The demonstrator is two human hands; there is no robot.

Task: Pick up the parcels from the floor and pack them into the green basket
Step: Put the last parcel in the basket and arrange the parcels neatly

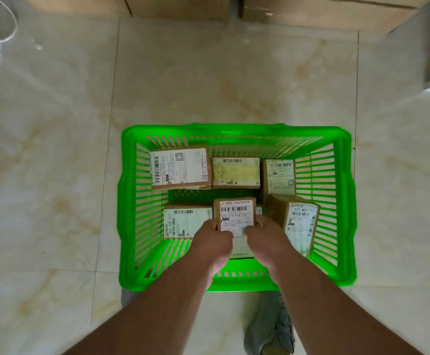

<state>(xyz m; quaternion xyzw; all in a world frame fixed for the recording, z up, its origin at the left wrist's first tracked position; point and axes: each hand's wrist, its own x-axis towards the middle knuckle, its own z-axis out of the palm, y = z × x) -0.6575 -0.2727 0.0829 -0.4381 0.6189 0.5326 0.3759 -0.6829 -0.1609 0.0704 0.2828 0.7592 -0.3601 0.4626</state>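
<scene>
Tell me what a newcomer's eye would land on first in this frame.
The bright green basket on the pale marble-patterned floor tiles, with labelled cardboard parcels lying inside. At its near middle, the left hand and right hand together hold one small parcel over the basket. One parcel leans tilted by the right wall.

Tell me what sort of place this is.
Probably a parcel storeroom or small courier depot. Large cardboard cartons stand along the far edge of a polished tile floor, and a green basket holds small boxes with barcoded shipping labels, one gripped by both the left hand and right hand.
</scene>
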